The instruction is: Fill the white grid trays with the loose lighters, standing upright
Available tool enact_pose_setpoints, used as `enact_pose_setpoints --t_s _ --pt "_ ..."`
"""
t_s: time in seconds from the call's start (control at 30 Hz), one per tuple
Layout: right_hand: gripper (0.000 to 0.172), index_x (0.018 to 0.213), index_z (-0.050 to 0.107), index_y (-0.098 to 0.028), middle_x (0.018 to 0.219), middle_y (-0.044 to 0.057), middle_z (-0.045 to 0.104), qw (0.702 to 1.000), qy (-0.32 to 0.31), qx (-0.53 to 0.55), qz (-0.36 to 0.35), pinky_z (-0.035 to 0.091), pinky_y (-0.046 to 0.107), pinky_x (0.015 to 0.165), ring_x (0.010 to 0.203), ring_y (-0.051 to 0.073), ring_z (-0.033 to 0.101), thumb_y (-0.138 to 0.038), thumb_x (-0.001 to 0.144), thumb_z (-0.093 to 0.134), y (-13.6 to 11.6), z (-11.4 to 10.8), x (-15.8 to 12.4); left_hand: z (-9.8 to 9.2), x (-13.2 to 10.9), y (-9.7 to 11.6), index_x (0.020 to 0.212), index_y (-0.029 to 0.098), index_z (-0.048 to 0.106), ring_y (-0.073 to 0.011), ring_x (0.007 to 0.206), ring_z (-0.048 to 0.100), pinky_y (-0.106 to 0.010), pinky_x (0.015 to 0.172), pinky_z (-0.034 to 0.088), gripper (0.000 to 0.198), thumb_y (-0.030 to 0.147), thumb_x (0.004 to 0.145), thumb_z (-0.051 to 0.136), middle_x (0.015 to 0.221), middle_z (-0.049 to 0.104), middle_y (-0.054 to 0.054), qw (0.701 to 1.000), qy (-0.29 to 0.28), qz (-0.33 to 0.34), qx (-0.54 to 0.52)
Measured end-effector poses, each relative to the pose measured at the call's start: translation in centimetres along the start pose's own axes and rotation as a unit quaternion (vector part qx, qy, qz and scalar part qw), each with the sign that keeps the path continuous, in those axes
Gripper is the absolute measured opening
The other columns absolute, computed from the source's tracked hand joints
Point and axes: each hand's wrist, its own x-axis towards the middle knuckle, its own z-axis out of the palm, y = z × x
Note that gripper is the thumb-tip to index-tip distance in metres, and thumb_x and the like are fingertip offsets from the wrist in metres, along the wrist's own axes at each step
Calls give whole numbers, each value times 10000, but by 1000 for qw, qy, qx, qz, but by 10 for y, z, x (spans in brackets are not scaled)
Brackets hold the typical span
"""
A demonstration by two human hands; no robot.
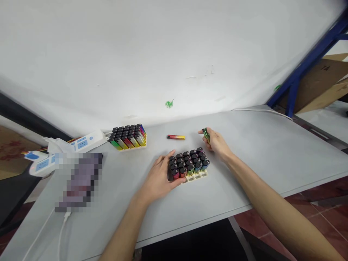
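My left hand [160, 177] is wrapped round the left side of a pale tray [200, 175] filled with upright black-topped lighters [190, 169]. The front row of slots in that tray shows bare. My right hand [214, 142] holds a green lighter [206, 135] above the table, behind and to the right of the tray. A red and yellow lighter [176, 137] lies flat on the table behind the tray. Further left stands a second tray [133, 148], packed with multicoloured lighters [127, 137].
White power strips [89, 141] run along the left rear of the grey table [261, 145]. A blurred-out dark object [81, 181] and a white cable [63, 224] lie at the left. Cardboard boxes [318, 81] and a blue frame [304, 61] stand at the right.
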Motion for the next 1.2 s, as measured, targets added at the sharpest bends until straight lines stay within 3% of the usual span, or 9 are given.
enact_pose_setpoints --t_s 0.17,0.27,0.4,0.5,0.6,0.7,0.87,0.97,1.2 --pt "363 999 532 -237 791 3 596 999 -31 26 -28 489 258 514 657 143 592 -574 868 566 -6 -4 -2 0 0 0 1499 219 285 -302 1360 425 -469 1116 376 906 507 766 733 1435 492 -126 1000 -1 9 6" --pt "384 1008 439 -288 631 -74 506 996 -24 63 -62 451 247 459 519 126 523 -583 839 619 -8 -5 -5 0 1 0 1498 216 283 -303 1350 436 -469 1104 386 905 503 767 733 1421 505 -130 1000 1 15 7" --pt "409 901 515 -240 565 -79 349 998 -30 34 -50 302 226 375 423 89 323 -648 874 514 -2 2 -6 -1 1 1 1498 226 282 -307 1345 440 -476 1099 389 902 517 769 727 1420 500 -129 1000 -3 5 12" --pt "492 841 560 -205 633 -27 464 998 -49 10 -23 366 233 409 488 101 438 -689 865 480 3 8 -7 -1 1 0 1498 223 282 -303 1347 438 -467 1105 385 905 529 769 723 1418 499 -129 1000 -5 3 17" --pt "464 901 535 -228 703 -9 565 998 -55 20 -22 420 233 461 572 125 541 -688 850 512 3 10 -8 0 1 -1 1495 231 293 -308 1338 449 -466 1095 393 900 539 766 721 1404 510 -126 1000 -3 2 18" --pt "454 934 512 -257 602 -62 451 997 -59 48 -17 341 224 412 470 105 416 -703 848 502 1 10 -8 1 0 -1 1497 238 297 -316 1330 455 -475 1085 398 902 544 762 722 1393 519 -127 1000 3 5 16" --pt "580 620 397 -226 524 -78 198 995 -59 73 19 143 242 398 435 87 148 -755 858 386 4 6 -5 -1 0 3 1490 229 318 -314 1323 465 -469 1087 396 891 530 759 728 1384 530 -128 1000 2 -8 13" --pt "573 550 300 -230 504 -72 173 996 -58 69 26 97 261 410 436 87 109 -688 885 377 6 6 -4 -1 0 4 1497 222 301 -303 1343 445 -457 1106 379 890 519 770 719 1403 522 -123 1000 -2 -4 16" --pt "448 532 259 -242 457 -59 176 992 -74 88 48 85 266 405 419 97 105 -511 887 312 3 9 -6 0 0 1 1492 244 314 -315 1321 465 -473 1076 399 885 520 762 731 1382 541 -120 1000 4 7 9"
